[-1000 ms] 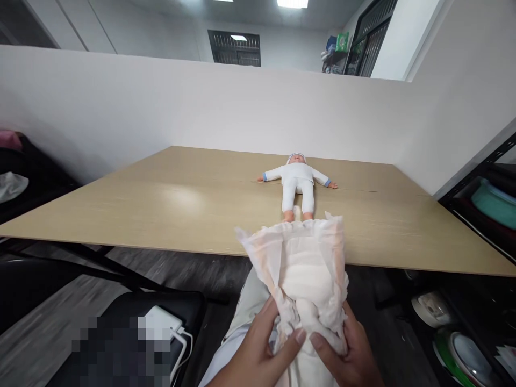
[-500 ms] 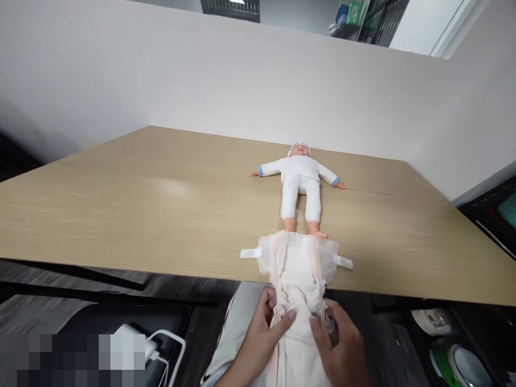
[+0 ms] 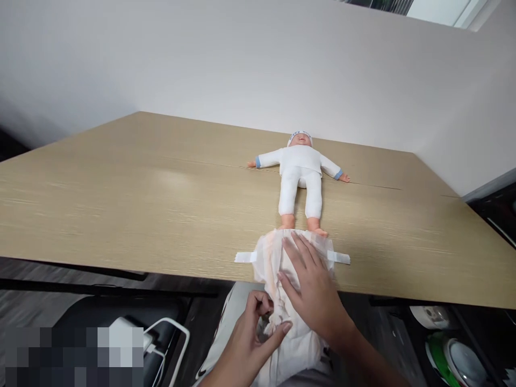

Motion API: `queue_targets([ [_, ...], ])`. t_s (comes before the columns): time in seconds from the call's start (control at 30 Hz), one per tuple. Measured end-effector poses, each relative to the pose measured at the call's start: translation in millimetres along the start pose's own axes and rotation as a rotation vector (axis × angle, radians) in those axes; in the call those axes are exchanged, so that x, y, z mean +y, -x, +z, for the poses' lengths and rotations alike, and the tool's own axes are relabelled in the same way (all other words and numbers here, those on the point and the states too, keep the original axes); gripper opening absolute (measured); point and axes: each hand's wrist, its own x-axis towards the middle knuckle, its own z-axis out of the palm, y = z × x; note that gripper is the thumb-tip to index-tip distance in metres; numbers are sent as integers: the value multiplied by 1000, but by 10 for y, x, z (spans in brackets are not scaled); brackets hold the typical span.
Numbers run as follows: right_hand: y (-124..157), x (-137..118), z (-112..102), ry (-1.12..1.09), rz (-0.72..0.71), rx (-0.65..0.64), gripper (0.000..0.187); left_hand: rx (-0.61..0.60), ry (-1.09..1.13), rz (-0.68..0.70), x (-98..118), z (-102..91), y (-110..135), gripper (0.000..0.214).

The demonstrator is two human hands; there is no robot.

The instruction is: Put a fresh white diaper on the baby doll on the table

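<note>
White and frilly-edged, a long, tabbed diaper (image 3: 302,344) is overhanging the pale wood-grain table (image 3: 161,215) at lower centre — left hand (image 3: 252,336) pinching its bunched edge, right hand (image 3: 312,293) spreading flat over it. Smoothing is seemingly underway; unfurling that edge is probably needing gentle fingers.

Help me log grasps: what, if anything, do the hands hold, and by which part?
The left hand holds the diaper by its ruffled left edge; the right hand lies on top, not visibly gripping.
</note>
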Motion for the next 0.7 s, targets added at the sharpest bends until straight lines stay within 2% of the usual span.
queue_targets([
  [0.1,-5,84,103,32,20,-80,64,-28,-209,184,141,-253,-76,21],
  [0.2,58,172,148,66,31,-91,69,1,-376,420,301,-509,-335,14],
  [0.3,87,205,147,90,33,-89,73,22,-537,603,509,-701,-857,15],
  [0.37,79,199,151,101,48,-95,76,38,-667,686,648,-758,-1301,28],
  [0.47,57,182,172,112,58,-101,81,-110,-853,757,811,-708,-1921,59],
  [0.53,53,182,184,111,52,-97,84,-189,-1006,775,888,-598,-2207,77],
  [0.63,61,197,184,97,41,-77,84,-287,-1229,851,968,-397,-2445,102],
  [0.7,72,208,182,87,40,-73,82,-408,-1288,934,1001,-291,-2543,106],
])
